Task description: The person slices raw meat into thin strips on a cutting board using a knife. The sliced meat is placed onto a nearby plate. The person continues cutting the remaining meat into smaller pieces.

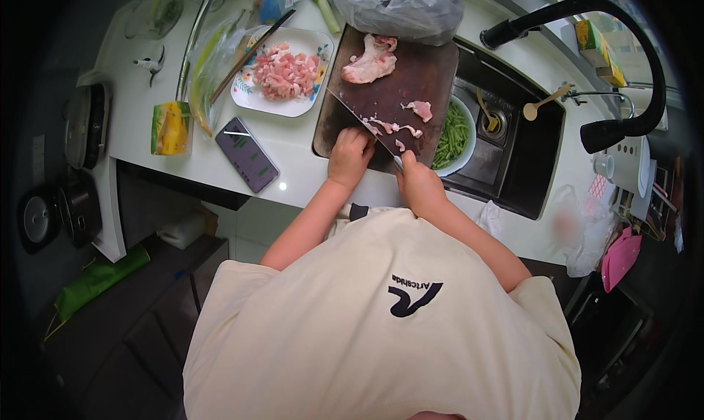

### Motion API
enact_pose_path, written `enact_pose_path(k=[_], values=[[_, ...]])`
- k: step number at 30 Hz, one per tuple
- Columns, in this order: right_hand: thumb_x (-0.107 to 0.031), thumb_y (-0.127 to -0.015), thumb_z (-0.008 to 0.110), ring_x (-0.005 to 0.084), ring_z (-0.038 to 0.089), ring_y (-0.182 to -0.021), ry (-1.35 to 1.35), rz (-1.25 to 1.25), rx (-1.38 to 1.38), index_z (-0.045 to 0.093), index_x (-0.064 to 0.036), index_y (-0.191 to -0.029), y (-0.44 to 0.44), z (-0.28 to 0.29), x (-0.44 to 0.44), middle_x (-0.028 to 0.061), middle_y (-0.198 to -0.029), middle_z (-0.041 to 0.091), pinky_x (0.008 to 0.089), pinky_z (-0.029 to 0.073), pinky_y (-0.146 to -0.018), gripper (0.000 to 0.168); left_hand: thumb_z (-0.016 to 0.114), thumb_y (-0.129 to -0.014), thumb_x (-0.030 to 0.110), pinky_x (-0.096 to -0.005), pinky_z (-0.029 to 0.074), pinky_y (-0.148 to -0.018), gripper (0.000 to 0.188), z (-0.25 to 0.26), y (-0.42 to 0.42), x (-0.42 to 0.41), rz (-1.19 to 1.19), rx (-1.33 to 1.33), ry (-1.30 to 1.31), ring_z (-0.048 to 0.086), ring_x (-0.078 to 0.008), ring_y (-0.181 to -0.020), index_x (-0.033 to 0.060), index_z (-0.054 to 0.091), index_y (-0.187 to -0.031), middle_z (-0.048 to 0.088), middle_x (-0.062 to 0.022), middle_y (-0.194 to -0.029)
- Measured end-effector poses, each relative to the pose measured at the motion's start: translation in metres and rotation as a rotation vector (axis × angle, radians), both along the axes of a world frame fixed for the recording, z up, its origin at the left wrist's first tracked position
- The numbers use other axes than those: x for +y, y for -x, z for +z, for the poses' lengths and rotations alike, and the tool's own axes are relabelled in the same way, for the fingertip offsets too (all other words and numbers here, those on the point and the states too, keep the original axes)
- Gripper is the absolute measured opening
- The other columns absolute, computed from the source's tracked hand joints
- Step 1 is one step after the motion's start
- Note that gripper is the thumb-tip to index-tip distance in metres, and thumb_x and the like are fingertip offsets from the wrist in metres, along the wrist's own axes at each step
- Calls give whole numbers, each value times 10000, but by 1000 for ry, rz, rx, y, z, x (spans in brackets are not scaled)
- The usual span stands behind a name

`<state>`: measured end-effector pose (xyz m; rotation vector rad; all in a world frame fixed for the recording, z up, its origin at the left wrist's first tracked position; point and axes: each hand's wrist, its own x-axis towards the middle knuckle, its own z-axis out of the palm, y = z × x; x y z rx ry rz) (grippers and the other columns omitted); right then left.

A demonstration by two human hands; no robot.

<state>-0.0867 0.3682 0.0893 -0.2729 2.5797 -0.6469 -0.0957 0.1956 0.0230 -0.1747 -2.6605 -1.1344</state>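
Observation:
My right hand [421, 184] grips the handle of a kitchen knife [360, 121], whose blade slants up and left over a dark cutting board [396, 92]. Near the board's front left edge, my left hand [350, 155] rests with curled fingers beside the blade; whether it pinches anything is hidden. Thin meat strips [391, 127] lie along the blade's right side, with a small piece of meat [421, 110] above them. A larger fatty piece of raw meat [371, 62] lies at the back of the board. Left of the board, a patterned white plate [294, 109] holds diced meat [286, 73].
Chopsticks [245, 62] lean across the plate's left side. A phone [247, 155] lies below it. Right of the board, a bowl of cut green beans [455, 136] stands in the black sink [528, 161] under a black faucet [597, 4]. A filled plastic bag [399, 7] touches the board's back.

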Motion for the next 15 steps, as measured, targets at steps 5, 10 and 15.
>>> enact_pose_path(k=[5, 10, 15], values=[[-174, -905, 604, 468, 611, -748, 303, -102, 131, 431, -15, -979, 23, -30, 7, 274, -771, 625, 489, 478, -619, 246, 674, -760, 33, -377, 488, -801, 73, 4, -1, 5, -6, 73, -41, 590, -292, -897, 40, 627, -815, 620, -92, -916], [-183, -910, 591, 484, 595, -726, 254, -64, 49, 395, -19, -947, 2, 14, 17, 268, -745, 617, 523, 459, -617, 259, 656, -789, 20, -387, 483, -815, 132, -2, -13, 1, 137, -28, -263, 596, -301, -896, 51, 627, -914, 610, -111, -963], [-191, -908, 587, 478, 600, -731, 127, -22, -8, 391, -22, -960, -14, 25, 29, 265, -758, 621, 536, 458, -632, 264, 660, -790, 30, -395, 481, -823, 137, 4, -11, -1, -30, 88, -30, 589, -312, -908, 55, 636, -922, 610, -109, -966]])
